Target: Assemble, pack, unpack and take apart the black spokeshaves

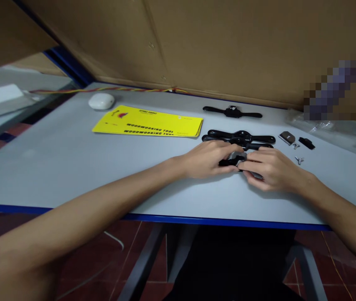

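Observation:
My left hand [207, 159] is closed around a black spokeshave [232, 160], low over the table. A grey metal blade [238, 155] shows on its middle between my fingers. From the other side my right hand [267, 167] grips the same spokeshave, its fingertips at the centre; they hide any small part there. Just behind my hands lie two black spokeshave bodies [242, 136], side by side and nearly touching. To the right are a loose blade [287, 138], a black cap piece [306, 143] and two silver wing screws [299, 160].
Another spokeshave [232, 111] lies farther back. Yellow printed cards [149, 123] are stacked left of centre, near a white rounded case [101, 101]. A clear plastic bag [331, 131] lies at the right. Cardboard [197, 46] walls the back; a blue edge [171, 218] runs along the front.

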A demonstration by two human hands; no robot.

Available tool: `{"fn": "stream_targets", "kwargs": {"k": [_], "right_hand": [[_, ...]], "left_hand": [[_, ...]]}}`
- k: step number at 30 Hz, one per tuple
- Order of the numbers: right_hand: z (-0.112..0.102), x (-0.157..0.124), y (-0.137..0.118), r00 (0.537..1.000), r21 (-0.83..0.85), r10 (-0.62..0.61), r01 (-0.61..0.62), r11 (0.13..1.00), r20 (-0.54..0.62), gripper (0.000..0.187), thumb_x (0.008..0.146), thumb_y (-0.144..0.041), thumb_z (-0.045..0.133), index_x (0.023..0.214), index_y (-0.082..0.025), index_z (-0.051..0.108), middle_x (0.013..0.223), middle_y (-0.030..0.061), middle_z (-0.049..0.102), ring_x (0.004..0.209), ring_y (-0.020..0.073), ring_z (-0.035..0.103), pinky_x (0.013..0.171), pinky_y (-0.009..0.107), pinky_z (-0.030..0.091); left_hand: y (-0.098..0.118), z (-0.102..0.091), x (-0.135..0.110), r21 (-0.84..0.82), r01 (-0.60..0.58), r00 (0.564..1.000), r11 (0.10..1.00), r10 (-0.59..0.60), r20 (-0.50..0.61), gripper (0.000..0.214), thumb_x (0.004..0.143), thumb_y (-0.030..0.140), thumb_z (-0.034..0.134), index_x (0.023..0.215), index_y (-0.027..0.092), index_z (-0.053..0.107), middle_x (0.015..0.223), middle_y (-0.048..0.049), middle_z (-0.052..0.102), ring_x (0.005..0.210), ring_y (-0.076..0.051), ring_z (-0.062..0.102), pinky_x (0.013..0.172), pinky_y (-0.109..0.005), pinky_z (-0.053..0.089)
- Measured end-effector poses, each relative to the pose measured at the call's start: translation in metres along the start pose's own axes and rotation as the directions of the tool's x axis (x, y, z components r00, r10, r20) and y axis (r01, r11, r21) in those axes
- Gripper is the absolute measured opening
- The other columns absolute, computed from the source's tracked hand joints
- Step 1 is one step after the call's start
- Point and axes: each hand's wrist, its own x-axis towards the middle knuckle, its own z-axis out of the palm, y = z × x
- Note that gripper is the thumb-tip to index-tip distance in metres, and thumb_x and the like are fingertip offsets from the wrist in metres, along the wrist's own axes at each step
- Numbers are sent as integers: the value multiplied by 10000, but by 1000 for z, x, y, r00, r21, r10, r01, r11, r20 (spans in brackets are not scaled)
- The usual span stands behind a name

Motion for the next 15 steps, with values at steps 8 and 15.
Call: {"fn": "stream_targets", "kwargs": {"k": [8,15], "right_hand": [[1,0,1,1000,-24,17,-18,1000,-4,265,982,-150,498,1057,-169,751,876,59,739,686,164,556,690,330,385],[1,1,3,997,-77,26,-32,997,-72,256,963,-132,504,1035,-168,747,790,30,709,628,158,514,674,325,382]], "left_hand": [[0,3,0,23,-16,1000,1000,16,-19,489,1014,435,513,1375,122,616,888,-68,701,804,-222,658,775,-346,536],[1,0,1,30,-7,1000,1000,7,-6,469,1023,450,521,1346,123,616,911,-72,697,808,-224,656,763,-340,524]]}}
